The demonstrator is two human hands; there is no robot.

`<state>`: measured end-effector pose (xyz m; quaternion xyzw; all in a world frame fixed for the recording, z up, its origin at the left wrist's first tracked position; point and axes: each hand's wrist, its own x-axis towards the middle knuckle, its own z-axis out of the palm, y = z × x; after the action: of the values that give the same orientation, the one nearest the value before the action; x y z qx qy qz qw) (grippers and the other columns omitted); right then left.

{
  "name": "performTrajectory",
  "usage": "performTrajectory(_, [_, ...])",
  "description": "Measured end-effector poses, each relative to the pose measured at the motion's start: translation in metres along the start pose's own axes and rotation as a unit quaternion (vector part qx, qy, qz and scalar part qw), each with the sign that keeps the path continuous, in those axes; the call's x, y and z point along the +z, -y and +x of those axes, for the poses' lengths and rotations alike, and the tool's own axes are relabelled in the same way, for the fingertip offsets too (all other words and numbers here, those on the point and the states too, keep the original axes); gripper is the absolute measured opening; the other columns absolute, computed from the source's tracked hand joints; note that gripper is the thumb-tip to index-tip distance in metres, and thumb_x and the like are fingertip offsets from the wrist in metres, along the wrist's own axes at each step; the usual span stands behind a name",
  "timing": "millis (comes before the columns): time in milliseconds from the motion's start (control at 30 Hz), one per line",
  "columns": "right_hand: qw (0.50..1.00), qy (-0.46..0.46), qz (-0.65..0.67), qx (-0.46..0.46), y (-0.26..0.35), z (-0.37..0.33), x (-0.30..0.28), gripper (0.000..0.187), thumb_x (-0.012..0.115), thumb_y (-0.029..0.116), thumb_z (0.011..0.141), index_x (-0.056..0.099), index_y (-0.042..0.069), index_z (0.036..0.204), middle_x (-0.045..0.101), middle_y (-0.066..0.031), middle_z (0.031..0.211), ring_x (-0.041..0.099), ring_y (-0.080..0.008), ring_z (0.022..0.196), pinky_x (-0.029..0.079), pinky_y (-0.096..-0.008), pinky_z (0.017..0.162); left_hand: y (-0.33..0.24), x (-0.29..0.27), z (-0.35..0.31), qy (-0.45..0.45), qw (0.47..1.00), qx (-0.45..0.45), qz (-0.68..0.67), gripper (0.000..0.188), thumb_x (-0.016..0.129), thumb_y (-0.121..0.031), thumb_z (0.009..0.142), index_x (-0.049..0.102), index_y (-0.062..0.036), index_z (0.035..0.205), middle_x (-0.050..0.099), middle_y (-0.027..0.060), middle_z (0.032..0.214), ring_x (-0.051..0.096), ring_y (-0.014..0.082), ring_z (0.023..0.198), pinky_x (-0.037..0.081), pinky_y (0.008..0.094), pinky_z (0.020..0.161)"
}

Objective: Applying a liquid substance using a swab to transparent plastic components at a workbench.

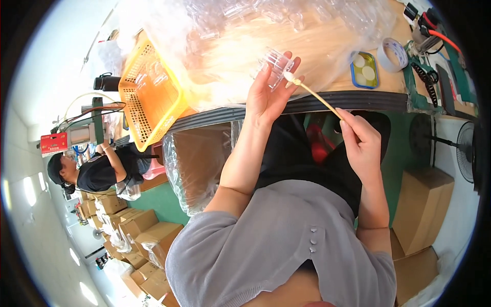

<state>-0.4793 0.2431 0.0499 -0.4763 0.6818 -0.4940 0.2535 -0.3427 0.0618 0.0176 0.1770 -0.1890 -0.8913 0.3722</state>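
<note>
My left hand holds a small clear plastic container over the front edge of the table, its fingers closed round the sides. In my right hand is a thin wooden stick, pinched near its lower end. The stick's far tip carries a white, cotton-like wad, which touches or nearly touches the container. Whether the wad is inside the rim I cannot tell. Behind my hands, clear plastic sheeting covers much of the tabletop, with many clear plastic pieces heaped at its far side.
A yellow basket with a few clear pieces tilts at the table's left. To the right lie a blue-rimmed tray with pale discs and a tape roll. Cardboard boxes and a fan stand right; a person works at left.
</note>
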Motion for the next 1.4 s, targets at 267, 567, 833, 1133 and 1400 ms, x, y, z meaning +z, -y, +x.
performTrajectory(267, [0.999,-0.034,0.033,-0.024,-0.001,-0.002,0.004,0.021,0.055,-0.001,0.086,0.062,-0.002,0.106,0.056,-0.0040,0.073,0.048,-0.0082,0.062,0.038,-0.0190,0.057,-0.002,0.004,-0.004,0.024,0.999,0.025,0.015,0.047,0.063,-0.029,0.084,0.046,-0.0104,0.123,0.046,0.0095,0.131,0.034,0.0280,0.129,0.033,0.0508,0.099])
performTrajectory(567, [0.998,-0.005,0.055,-0.033,0.002,-0.001,0.023,0.021,0.056,0.000,0.086,0.061,-0.002,0.106,0.049,-0.0031,0.067,0.043,-0.0086,0.058,0.036,-0.0215,0.054,-0.008,0.012,-0.010,0.013,0.997,0.072,0.036,0.043,0.061,-0.035,0.084,0.050,-0.0137,0.120,0.046,0.0075,0.131,0.032,0.0313,0.130,0.025,0.0596,0.104])
performTrajectory(833, [0.990,0.009,0.137,0.018,-0.005,0.005,0.026,0.021,0.055,0.002,0.087,0.061,-0.002,0.106,0.063,-0.0066,0.083,0.053,-0.0095,0.068,0.042,-0.0203,0.062,-0.122,-0.029,-0.031,-0.150,0.837,0.356,0.388,0.042,0.068,-0.019,0.080,0.050,-0.0061,0.116,0.051,0.0152,0.122,0.050,0.0271,0.114,0.040,0.0445,0.097])
performTrajectory(1133, [0.997,-0.010,0.074,-0.010,-0.045,0.041,0.045,0.019,0.049,0.013,0.093,0.057,-0.002,0.100,0.061,-0.0057,0.084,0.051,-0.0107,0.074,0.042,-0.0224,0.071,-0.196,-0.085,-0.022,-0.274,0.270,0.503,0.774,0.052,0.075,-0.016,0.069,0.051,0.0010,0.113,0.055,0.0170,0.112,0.050,0.0312,0.109,0.040,0.0388,0.093])
performTrajectory(1400, [0.994,-0.063,0.083,-0.036,-0.093,0.052,0.072,0.020,0.045,0.014,0.095,0.058,-0.001,0.100,0.049,0.0016,0.066,0.045,-0.0045,0.056,0.037,-0.0190,0.053,-0.125,-0.076,0.152,-0.002,0.305,0.313,0.900,0.072,0.065,-0.011,0.070,0.032,-0.0050,0.134,0.037,0.0181,0.135,0.033,0.0354,0.127,0.029,0.0431,0.105])
